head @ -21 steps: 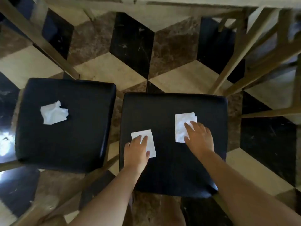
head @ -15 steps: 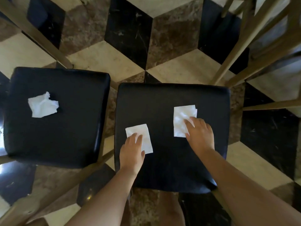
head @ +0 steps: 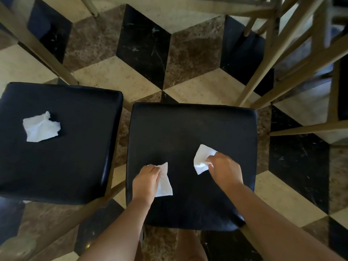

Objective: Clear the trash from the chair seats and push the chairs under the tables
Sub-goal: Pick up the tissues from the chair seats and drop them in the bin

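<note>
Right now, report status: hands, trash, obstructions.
Left hand pinching one napkin, right hand pinching another. Crumpled tissue untouched on left seat. Nothing blocking it.

head view, steeply downward, near chair seat (head: 192,129)

Dim overall; soft glare along glossy black padded chair seats (head: 62,147); wide-angle bending at edges; slightly blurred throughout.

no readable text, no labels, no signs
</note>
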A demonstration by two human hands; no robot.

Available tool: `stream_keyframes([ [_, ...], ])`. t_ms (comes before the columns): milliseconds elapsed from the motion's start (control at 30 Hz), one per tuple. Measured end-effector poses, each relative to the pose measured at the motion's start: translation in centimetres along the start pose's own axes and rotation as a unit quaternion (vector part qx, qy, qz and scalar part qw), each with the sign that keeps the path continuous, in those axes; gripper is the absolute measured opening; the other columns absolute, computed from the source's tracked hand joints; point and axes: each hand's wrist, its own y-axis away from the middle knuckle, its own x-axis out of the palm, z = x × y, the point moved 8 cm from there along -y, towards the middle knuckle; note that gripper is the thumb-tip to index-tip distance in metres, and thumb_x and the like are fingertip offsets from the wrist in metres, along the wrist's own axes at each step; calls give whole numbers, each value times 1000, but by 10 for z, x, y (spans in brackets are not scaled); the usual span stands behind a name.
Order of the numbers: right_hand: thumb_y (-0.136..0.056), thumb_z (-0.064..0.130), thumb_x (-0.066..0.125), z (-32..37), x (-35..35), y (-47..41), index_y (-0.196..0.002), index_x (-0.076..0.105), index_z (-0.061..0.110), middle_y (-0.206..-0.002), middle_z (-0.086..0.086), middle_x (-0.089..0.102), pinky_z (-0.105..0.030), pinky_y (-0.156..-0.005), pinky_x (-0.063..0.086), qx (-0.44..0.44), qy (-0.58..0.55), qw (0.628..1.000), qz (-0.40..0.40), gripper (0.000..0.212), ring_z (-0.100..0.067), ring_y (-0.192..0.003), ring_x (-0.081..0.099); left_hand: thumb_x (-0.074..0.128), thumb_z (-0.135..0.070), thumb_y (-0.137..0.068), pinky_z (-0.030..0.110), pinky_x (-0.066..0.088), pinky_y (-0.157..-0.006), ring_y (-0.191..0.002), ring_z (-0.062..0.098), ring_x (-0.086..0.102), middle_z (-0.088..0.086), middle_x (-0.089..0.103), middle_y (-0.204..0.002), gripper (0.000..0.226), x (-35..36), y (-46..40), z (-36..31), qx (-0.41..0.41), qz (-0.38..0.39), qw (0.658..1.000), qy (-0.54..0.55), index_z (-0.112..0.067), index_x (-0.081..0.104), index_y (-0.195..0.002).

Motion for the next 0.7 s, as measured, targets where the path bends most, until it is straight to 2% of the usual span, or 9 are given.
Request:
stream_keyframes([
  [100,-94,20,48,0,-17,8,-110,63,24,-112,0,60,-32,-75,51,9,-36,999,-24,23,-22,-98,59,56,-20,-91,29,55,-69,-93,18,62,3,69,-98,15,-6,-2,-2,-1,-3,1000,13,-13,69,-96],
  [233,-92,18,51,13,-46,25,-102,66,17,-106,-2,62,-29,-66,45,9,-112,992,-56,18,-23,-90,59,57,-12,-89,35,53,-69,-91,21,58,6,64,-94,12,-47,2,-3,-48,-31,993,100,-8,68,-87],
  [300,-91,15,52,26,-67,39,-98,66,13,-101,-4,62,-30,-63,45,7,-154,986,-70,15,-24,-85,59,58,-11,-88,31,50,-67,-89,18,58,4,63,-93,10,-78,9,-5,-69,-50,986,140,-8,66,-83],
  [400,-90,15,53,48,-106,65,-92,65,6,-94,-8,62,-34,-62,47,5,-215,972,-99,14,-25,-78,58,55,-13,-89,22,40,-57,-75,12,57,2,67,-85,12,-131,30,-4,-118,-73,968,207,-14,64,-80],
  [500,-91,16,52,73,-149,94,-91,64,5,-91,-7,61,-38,-63,50,-15,-248,961,-124,16,-24,-76,58,60,-17,-88,26,47,-65,-78,15,63,3,70,-86,8,-194,61,-5,-121,-116,951,259,-12,66,-85],
  [600,-90,15,55,98,-188,124,-87,66,8,-91,-5,62,-40,-67,52,-42,-269,951,-148,13,-22,-77,59,64,-15,-86,24,52,-73,-83,14,64,2,71,-90,10,-252,99,1,-120,-158,942,271,-10,68,-93],
  [700,-90,15,57,132,-219,155,-95,69,20,-94,4,63,-28,-65,48,-88,-260,948,-160,14,-14,-78,57,65,-15,-85,11,42,-66,-79,9,63,0,70,-86,8,-297,143,17,-128,-198,930,282,-11,69,-90],
])
